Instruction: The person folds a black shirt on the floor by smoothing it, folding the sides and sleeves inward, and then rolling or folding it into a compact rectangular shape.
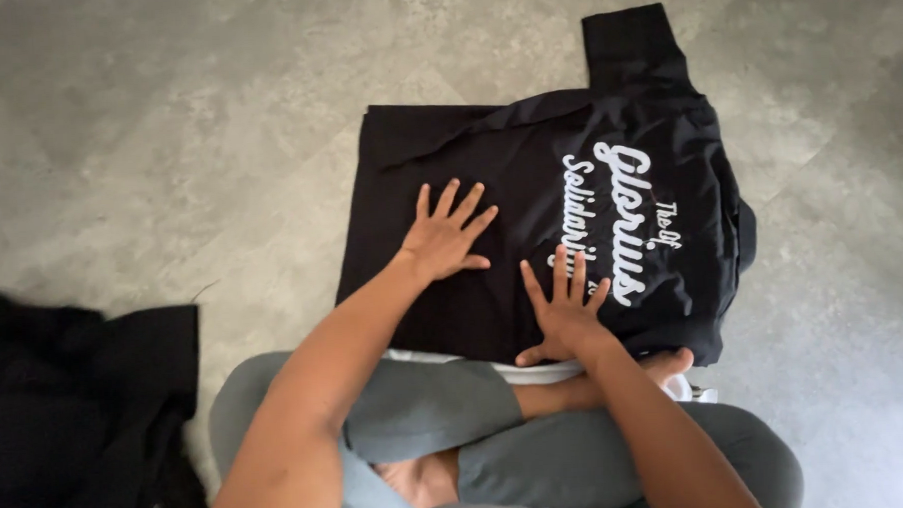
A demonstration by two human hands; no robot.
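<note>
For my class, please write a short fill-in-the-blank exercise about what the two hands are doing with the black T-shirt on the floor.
1. Both hands, the left hand and the right hand, lie ____ on the black T-shirt, fingers spread.
2. The T-shirt lies on a grey ____.
3. The lettering on the T-shirt is ____ in colour.
4. A pile of dark clothes lies on the person's ____ side.

Missing words: flat; floor; white; left

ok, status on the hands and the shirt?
Left hand and right hand both flat, fingers spread, on the black shirt. Shirt part-folded on the grey floor. Dark clothes pile off to the left, apart.
</note>
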